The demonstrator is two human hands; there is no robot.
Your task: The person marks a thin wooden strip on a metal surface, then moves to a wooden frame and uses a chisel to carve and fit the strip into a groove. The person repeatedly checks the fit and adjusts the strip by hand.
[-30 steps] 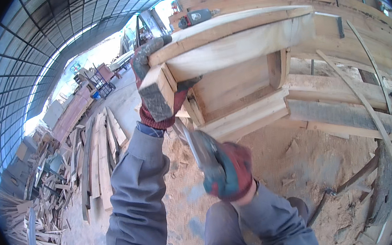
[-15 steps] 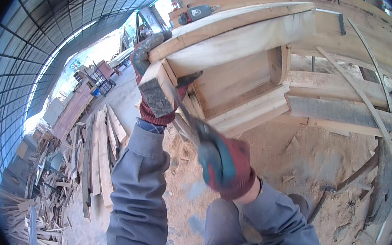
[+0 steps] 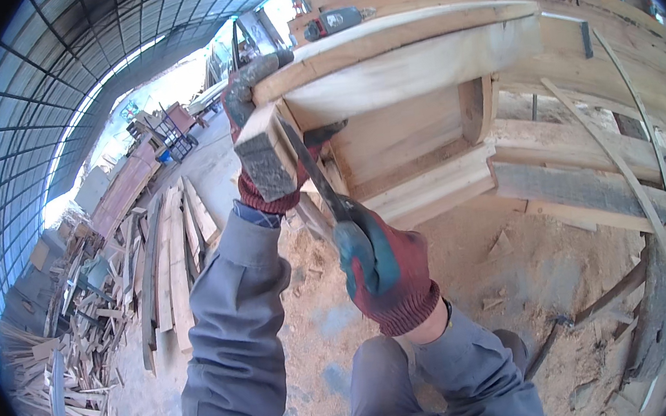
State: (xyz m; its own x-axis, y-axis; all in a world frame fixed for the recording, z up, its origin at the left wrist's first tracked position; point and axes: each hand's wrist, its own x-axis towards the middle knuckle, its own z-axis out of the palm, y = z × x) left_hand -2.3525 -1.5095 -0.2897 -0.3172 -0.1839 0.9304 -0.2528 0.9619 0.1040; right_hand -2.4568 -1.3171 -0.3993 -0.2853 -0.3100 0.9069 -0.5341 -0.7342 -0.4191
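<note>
In my right hand (image 3: 385,268), gloved in dark red and teal, I grip a long, narrow, dark file (image 3: 314,169) by its handle end. Its blade slants up and to the left, lying along the inner side of a wooden frame's end block (image 3: 266,162). The gloved fingers of my left hand (image 3: 239,102) wrap over the corner of that pale wooden frame (image 3: 415,67), and the thumb shows on its inner side. The frame has a curved top board and a recessed panel (image 3: 403,138). Part of my left palm is hidden behind the end block.
A grey and red power tool (image 3: 335,23) lies behind the frame. Large planks (image 3: 601,38) stand at the right, with thin strips (image 3: 609,148) leaning there. Scrap wood (image 3: 63,362) and long boards (image 3: 171,267) cover the left floor. Sawdust (image 3: 489,280) lies underfoot.
The right hand and file, blurred before, now show sharply, with the hand shifted very slightly. My left hand keeps its hold on the frame.
</note>
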